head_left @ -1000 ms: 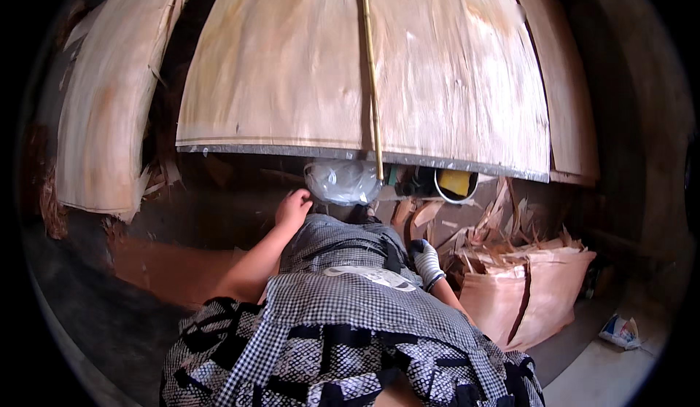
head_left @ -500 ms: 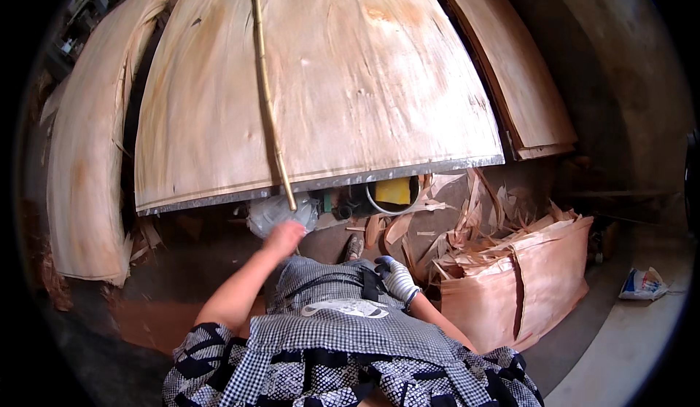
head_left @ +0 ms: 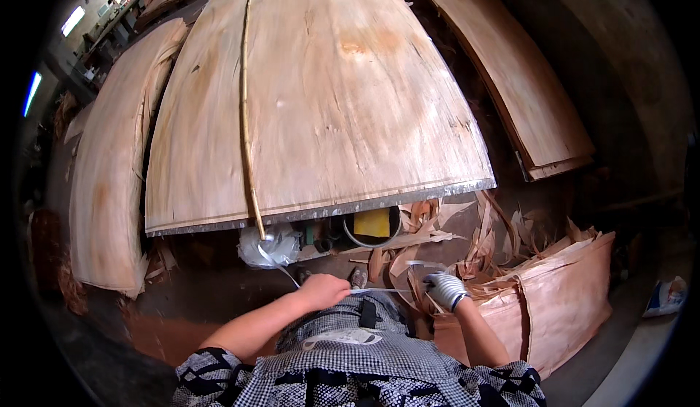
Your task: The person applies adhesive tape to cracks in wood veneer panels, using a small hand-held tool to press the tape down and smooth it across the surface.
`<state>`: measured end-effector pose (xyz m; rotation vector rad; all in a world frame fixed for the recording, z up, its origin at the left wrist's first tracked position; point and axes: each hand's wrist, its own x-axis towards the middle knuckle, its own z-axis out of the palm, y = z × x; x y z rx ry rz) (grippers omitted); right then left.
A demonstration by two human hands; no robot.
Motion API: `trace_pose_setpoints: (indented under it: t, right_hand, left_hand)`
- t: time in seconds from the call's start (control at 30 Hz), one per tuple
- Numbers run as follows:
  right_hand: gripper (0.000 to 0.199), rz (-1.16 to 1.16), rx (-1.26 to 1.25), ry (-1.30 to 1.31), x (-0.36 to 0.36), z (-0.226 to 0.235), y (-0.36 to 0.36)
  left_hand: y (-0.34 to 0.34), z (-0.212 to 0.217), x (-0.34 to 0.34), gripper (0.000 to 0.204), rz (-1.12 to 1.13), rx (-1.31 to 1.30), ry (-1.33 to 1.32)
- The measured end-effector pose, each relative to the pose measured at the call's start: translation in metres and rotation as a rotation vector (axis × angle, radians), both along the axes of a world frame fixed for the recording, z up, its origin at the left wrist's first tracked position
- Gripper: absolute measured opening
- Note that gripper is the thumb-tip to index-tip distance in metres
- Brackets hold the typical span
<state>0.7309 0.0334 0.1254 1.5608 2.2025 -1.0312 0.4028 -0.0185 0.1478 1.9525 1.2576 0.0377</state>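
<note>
A thin white strip of tape (head_left: 381,290) runs taut between my two hands in front of my apron. My bare left hand (head_left: 326,291) is closed around it. Beyond that hand the strip slants up to a clear plastic bag (head_left: 270,247) under the table edge; what the bag contains is hard to make out. On my right hand (head_left: 443,290) is a white-and-grey striped glove with dark fingers, closed on the other part of the strip. A short tail of the strip sticks out by the glove, near the wood scraps. The fingertips of both hands are partly hidden.
A wide table bears a large wood veneer sheet (head_left: 321,115) with a long thin stick (head_left: 246,115) across it. Veneer stacks (head_left: 109,181) (head_left: 518,86) flank it. Below sits a bucket with a yellow item (head_left: 372,222). A veneer bundle (head_left: 554,301) stands at right among scraps.
My left hand has drawn back from the plastic bag with the white strip. My gloved right hand has moved out to the right, and the strip is now stretched between both.
</note>
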Motion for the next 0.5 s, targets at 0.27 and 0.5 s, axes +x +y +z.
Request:
trace_pose_setpoints:
  t: [0.27, 0.5]
  right_hand:
    - [0.031, 0.017, -0.21, 0.533, -0.101, 0.003, -0.005]
    - [0.011, -0.784, -0.141, 0.586, -0.059, -0.056, 0.015]
  left_hand:
    - [0.027, 0.012, 0.016, 0.021, 0.233, 0.19, 0.054]
    - [0.042, -0.022, 0.004, 0.038, 0.242, -0.12, 0.077]
